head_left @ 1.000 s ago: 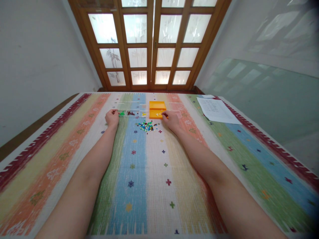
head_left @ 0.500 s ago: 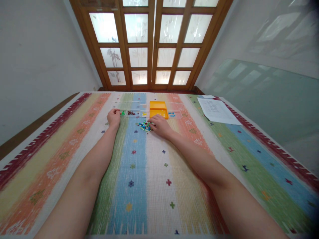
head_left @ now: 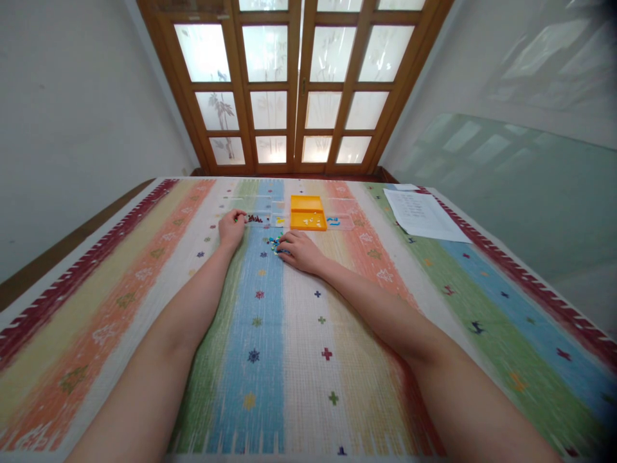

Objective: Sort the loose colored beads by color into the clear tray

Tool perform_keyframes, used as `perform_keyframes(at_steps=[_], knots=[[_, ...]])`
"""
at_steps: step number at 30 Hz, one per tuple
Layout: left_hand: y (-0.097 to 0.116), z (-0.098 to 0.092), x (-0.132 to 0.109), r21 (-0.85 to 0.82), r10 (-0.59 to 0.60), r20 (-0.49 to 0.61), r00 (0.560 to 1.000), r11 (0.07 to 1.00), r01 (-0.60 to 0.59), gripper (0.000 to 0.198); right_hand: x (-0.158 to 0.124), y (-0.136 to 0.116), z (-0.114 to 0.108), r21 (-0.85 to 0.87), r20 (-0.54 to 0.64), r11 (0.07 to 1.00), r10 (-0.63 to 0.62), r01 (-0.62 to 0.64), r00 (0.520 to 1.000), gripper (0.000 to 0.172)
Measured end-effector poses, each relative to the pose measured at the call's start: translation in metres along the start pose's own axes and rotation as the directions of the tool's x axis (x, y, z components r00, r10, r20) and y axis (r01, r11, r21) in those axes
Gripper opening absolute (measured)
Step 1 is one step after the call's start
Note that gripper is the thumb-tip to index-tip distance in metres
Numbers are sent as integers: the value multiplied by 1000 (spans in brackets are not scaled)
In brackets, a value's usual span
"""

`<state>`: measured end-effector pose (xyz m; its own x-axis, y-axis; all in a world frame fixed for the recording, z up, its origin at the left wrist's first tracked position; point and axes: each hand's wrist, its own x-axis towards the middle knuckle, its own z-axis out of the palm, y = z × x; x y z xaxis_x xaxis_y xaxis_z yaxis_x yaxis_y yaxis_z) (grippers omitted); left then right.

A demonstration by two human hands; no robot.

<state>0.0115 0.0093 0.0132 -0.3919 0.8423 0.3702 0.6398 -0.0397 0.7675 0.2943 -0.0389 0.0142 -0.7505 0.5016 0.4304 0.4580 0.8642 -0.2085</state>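
My left hand (head_left: 231,227) is closed in a pinch over the left end of a row of clear plastic boxes, hiding the green pieces there; whatever its fingertips hold is too small to make out. Just right of it, dark red pieces (head_left: 254,218) lie in a clear compartment, with yellow pieces (head_left: 280,220) further along. My right hand (head_left: 301,251) rests palm down, fingers slightly apart, over the right side of a pile of small mixed-colour pieces (head_left: 274,243). Behind it stands an open orange box (head_left: 308,211) with white bits inside.
Blue pieces (head_left: 333,221) sit in a clear box (head_left: 346,222) right of the orange one. A printed white sheet (head_left: 424,215) lies at the far right of the striped tablecloth (head_left: 299,360). Wooden glass-paned doors (head_left: 296,83) stand beyond the table.
My left hand has shifted right, from beside the green pieces to over them. The right hand has come slightly nearer and left, covering more of the pile, with its fingers lower.
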Motion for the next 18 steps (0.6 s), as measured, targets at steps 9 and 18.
perform_keyframes(at_steps=[9,18], knots=[[-3,3,1,-13,28,16,999,1000,-28,30,1,5,1,76,-6,997,21,-20,1000,10],[-2,4,0,-27,59,46,997,998,-58,30,-1,17,-3,35,-75,999,38,-35,996,13]])
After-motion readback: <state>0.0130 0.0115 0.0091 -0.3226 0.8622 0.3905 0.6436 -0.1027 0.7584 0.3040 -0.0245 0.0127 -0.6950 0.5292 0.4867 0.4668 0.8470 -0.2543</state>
